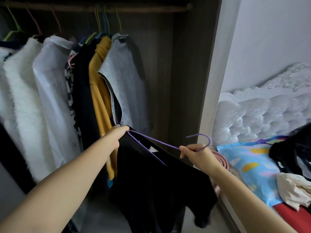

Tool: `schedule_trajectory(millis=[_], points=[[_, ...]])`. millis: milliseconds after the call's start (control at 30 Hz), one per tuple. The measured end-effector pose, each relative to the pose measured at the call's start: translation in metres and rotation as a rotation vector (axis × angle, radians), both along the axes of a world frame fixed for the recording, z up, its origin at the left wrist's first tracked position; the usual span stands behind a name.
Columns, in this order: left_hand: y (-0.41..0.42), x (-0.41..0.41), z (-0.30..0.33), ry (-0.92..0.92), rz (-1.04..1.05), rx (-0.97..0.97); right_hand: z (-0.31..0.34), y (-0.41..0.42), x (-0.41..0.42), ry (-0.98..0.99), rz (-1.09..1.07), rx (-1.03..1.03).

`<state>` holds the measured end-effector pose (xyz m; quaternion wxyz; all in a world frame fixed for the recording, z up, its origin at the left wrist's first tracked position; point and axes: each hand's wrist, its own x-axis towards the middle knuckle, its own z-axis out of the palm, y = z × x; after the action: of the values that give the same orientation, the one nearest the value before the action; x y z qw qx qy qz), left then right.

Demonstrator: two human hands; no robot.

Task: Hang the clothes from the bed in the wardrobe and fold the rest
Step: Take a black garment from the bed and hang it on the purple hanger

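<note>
Open wardrobe [183, 81] on the left with a rail [117, 9] up top, already packed with stuff: a fluffy white coat [20, 98], a mustard top [99, 91] and a grey denim piece [124, 84] at the right end. The bed [252, 167] sits off to the right with a tufted white headboard [252, 113] and a small heap of dark clothes [292, 148] on the bright blue cover (plus a cream garment [296, 190] nearer). In front of the wardrobe, the left hand [117, 137] is clamped on one shoulder of a black top [156, 182], which hangs on a purple hanger [159, 142]. The right hand [196, 153] pinches the hanger just below its hook, tilted toward the bed.
</note>
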<state>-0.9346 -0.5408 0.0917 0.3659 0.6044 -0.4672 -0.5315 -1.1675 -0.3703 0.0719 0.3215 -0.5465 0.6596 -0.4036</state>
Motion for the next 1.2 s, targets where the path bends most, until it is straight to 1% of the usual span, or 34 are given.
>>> schedule_trajectory(millis=[67,100,200,233,267,300,333,400,433,467,500,533,567,600,667,700,733,800,833,867,933,967,1000,1067,1133,1200], points=[[-0.003,-0.004,-0.005,-0.179,-0.035,-0.157,0.008,-0.003,-0.004,0.079,0.029,0.116],[0.0,-0.007,-0.004,-0.318,-0.083,-0.256,0.012,-0.004,-0.005,0.126,0.026,0.149],[0.011,-0.021,-0.003,-0.907,-0.273,-0.533,0.035,-0.009,-0.006,0.268,0.003,0.092],[0.017,-0.027,-0.001,-1.033,-0.32,-0.598,0.046,-0.011,-0.006,0.284,0.011,0.087],[0.021,-0.032,-0.001,-1.084,-0.362,-0.644,0.058,-0.015,-0.003,0.304,0.033,0.107],[0.024,-0.038,0.0,-1.071,-0.405,-0.663,0.068,-0.02,0.001,0.335,0.061,0.137],[0.027,-0.045,0.0,-1.014,-0.462,-0.637,0.073,-0.024,0.005,0.368,0.093,0.173],[0.035,-0.056,0.002,-0.835,-0.587,-0.485,0.078,-0.032,0.012,0.405,0.149,0.248],[0.038,-0.058,0.006,-0.757,-0.639,-0.392,0.079,-0.034,0.012,0.393,0.158,0.278],[0.038,-0.056,0.009,-0.705,-0.684,-0.317,0.08,-0.035,0.01,0.364,0.157,0.297],[0.037,-0.051,0.013,-0.679,-0.738,-0.283,0.084,-0.034,0.007,0.338,0.151,0.3],[0.033,-0.045,0.017,-0.662,-0.79,-0.301,0.09,-0.032,0.003,0.315,0.147,0.293],[0.031,-0.04,0.021,-0.624,-0.839,-0.362,0.096,-0.03,-0.002,0.294,0.147,0.281],[0.03,-0.036,0.026,-0.559,-0.89,-0.425,0.103,-0.028,-0.005,0.268,0.153,0.265],[0.035,-0.039,0.032,-0.382,-1.009,-0.487,0.117,-0.024,-0.009,0.216,0.185,0.218],[0.041,-0.045,0.033,-0.321,-1.028,-0.522,0.125,-0.021,-0.01,0.206,0.208,0.188],[0.044,-0.052,0.032,-0.305,-0.986,-0.596,0.132,-0.017,-0.011,0.195,0.234,0.157],[0.04,-0.06,0.027,-0.28,-0.802,-0.802,0.144,-0.006,-0.02,0.184,0.244,0.107],[0.035,-0.06,0.026,-0.262,-0.726,-0.86,0.147,0.0,-0.029,0.228,0.23,0.091],[0.028,-0.058,0.026,-0.24,-0.669,-0.891,0.148,0.008,-0.04,0.353,0.208,0.083],[0.016,-0.052,0.028,-0.21,-0.583,-0.909,0.145,0.025,-0.063,0.748,0.172,0.128],[0.011,-0.049,0.029,-0.208,-0.544,-0.908,0.138,0.031,-0.072,0.886,0.158,0.165],[0.008,-0.048,0.031,-0.208,-0.52,-0.915,0.131,0.036,-0.075,0.957,0.123,0.186],[0.007,-0.051,0.036,-0.202,-0.521,-0.94,0.118,0.038,-0.072,1.012,0.032,0.101],[0.008,-0.057,0.039,-0.201,-0.533,-0.961,0.11,0.033,-0.066,1.056,-0.001,0.01],[0.005,-0.059,0.041,-0.2,-0.524,-0.962,0.108,0.027,-0.061,1.031,-0.022,-0.039]])
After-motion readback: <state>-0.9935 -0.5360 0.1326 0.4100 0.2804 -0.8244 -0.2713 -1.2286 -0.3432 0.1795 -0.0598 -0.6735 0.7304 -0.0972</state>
